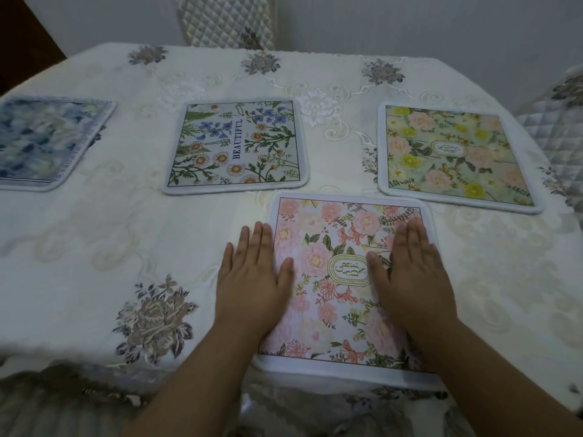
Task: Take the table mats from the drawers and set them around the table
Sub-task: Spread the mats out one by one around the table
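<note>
Four table mats are out on the counter (132, 234), which has an embroidered cream cloth over it.

- Blue mat (47, 143): far left, lying flat and partly cut off by the frame. It reads as one side's place setting.
- BEAUTIFUL mat (236, 146): middle, flat, well apart from the blue one. It lies nearer the centre than a seat edge, so it is probably parked there or a centre spot (a guess).
- Pink mat (328, 247): near edge, right of centre, directly in front of the person. Its far left corner is just beside the BEAUTIFUL mat, not touching. Its near border lies at the counter's near edge or slightly over it, and which is hard to tell. It looks like it is being smoothed or squared up for the near seat.
- Yellow-green mat (454, 156): right side, flat, slightly turned. It fits the quilted chair (555, 121) just beyond that edge.

Hands:
- Left hand (252, 279): flat, palm down, fingers straight and close together. It straddles the pink mat's left border, with the thumb side on the mat and the outer fingers on the cloth. It grips nothing.
- Right hand (413, 279): flat, palm down, fingers straight. It presses on the right half of the pink mat and holds nothing.

The hands are apart, with the mat's printed oval label showing between them.
</note>
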A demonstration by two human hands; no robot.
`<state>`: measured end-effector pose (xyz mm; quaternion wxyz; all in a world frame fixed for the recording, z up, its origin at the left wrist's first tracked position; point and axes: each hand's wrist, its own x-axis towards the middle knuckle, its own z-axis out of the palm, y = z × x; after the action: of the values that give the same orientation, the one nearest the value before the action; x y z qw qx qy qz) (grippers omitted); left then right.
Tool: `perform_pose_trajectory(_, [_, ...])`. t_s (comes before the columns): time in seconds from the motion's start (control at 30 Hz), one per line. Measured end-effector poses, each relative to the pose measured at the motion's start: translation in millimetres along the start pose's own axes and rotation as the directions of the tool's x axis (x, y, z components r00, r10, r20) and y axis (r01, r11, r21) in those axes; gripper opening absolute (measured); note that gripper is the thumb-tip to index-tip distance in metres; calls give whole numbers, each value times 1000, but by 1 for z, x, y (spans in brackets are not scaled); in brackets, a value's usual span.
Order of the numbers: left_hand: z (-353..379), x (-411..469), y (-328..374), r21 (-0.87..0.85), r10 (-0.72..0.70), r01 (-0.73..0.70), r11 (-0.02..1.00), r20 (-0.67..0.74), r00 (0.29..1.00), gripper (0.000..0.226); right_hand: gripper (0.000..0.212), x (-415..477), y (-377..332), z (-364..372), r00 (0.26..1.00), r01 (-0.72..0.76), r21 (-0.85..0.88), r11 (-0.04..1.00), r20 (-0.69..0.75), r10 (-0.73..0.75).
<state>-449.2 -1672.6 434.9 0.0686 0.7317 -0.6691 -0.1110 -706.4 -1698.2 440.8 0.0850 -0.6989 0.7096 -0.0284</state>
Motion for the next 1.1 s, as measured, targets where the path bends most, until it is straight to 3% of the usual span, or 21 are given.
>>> perform_pose_trajectory(0.1, [-5, -1, -3, -27, 22, -20, 999, 48, 999, 73, 81, 2, -9, -5, 998, -30, 41, 999, 51, 28])
perform_pose_trajectory(0.23, [-23, 0, -24, -160, 80, -71, 985, 47, 996, 66, 73, 2, -42, -16, 993, 12, 286, 958, 112, -46])
perform_pose_trajectory(0.3, [-35, 7, -41, -243, 33, -31, 970, 6, 999, 65, 72, 4, -67, -20, 986, 41, 382, 923, 132, -98])
perform_pose_trajectory(0.4, [-54, 35, -73, -230, -58, 47, 972, -41, 997, 65, 69, 15, -101, -28, 987, -21, 507, 862, 145, -62])
perform_pose_trajectory(0.5, [-78, 74, -107, -332, -239, 241, 912, 46, 970, 67, 61, 26, -132, -36, 988, -99, 609, 787, 153, 6])
perform_pose_trajectory(0.63, [-100, 121, -142, -434, -296, 325, 840, 136, 945, 66, 55, 31, -166, -40, 984, -166, 649, 743, 163, 77])
perform_pose_trajectory(0.73, [-109, 138, -156, -696, -400, 377, 612, 140, 906, 60, 52, 31, -181, -40, 972, -217, 641, 736, 208, 105])
perform_pose_trajectory(0.87, [-113, 157, -163, -855, -410, 430, 291, 295, 863, 29, 52, 33, -191, -43, 971, -224, 609, 761, 209, 119])
perform_pose_trajectory(0.93, [-113, 165, -164, -872, -368, 431, 230, 332, 868, 18, 52, 35, -195, -45, 975, -211, 613, 762, 189, 118])
perform_pose_trajectory(1.1, [-119, 172, -148, -870, -247, 492, 32, 470, 847, 40, 52, 33, -205, -51, 985, -164, 659, 734, 153, 83])
